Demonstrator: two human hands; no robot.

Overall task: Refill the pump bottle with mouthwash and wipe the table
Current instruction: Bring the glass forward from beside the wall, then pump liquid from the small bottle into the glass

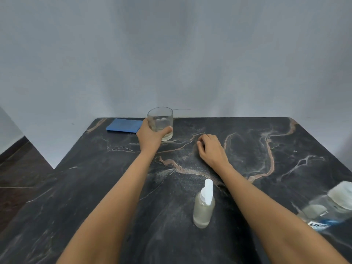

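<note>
On the dark table [95, 187] stood one glass [161, 119], gripped low by the left hand [150, 136] near the far edge, with one blue cloth [123, 126] just beside it. The right hand [211, 149] rested loosely curled, holding nothing. One pump bottle [203, 208] stood between the forearms; one blurred mouthwash bottle [327, 208] sat at the right edge.

Bare hands, bare forearms.
The left hand [150, 136] and right hand [211, 149] are bare; behind each wrist a slim, smooth forearm runs uncovered, widening toward the elbow, as far back as the view reaches.
</note>
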